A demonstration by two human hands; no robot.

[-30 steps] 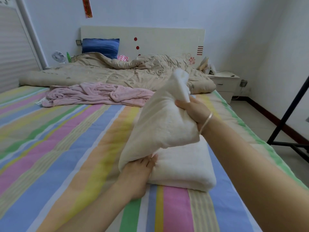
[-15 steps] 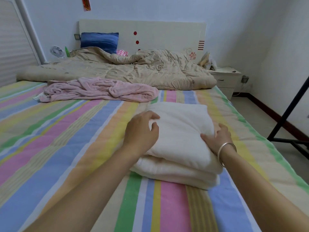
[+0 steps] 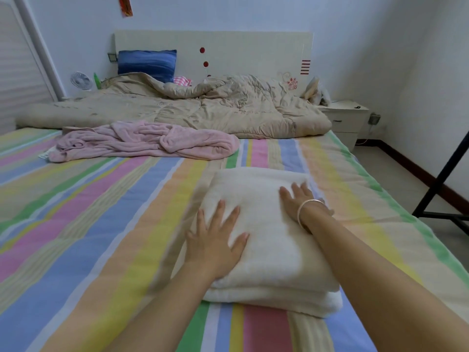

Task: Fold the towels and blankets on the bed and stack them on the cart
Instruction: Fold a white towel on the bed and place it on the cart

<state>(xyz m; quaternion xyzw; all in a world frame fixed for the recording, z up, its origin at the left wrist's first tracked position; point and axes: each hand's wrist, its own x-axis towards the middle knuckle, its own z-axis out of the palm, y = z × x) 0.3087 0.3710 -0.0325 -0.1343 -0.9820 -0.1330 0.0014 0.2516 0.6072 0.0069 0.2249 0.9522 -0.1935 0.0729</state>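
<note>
Folded cream terry towel point(image 3: 269, 240) lying on the striped bed sheet point(image 3: 101, 224), left hand point(image 3: 215, 240) and right hand point(image 3: 299, 201) pressing flat on it, fingers straight, crumpled pink blanket point(image 3: 142, 143) beyond the towel

The left forearm point(image 3: 152, 313) and the right forearm point(image 3: 380, 275) of one person show in the head view, and both are bare along all the length that is visible. The left hand point(image 3: 215, 240) is a little blurred, so the fine details of its fingers and nails are hard to tell. Just behind the right hand point(image 3: 299, 199) a thin bangle point(image 3: 304, 205) goes around the wrist. It is a plain, smooth, round ring of pale shiny metal, between silver and light gold in tone, with a bright line of light on its upper curve.
</note>
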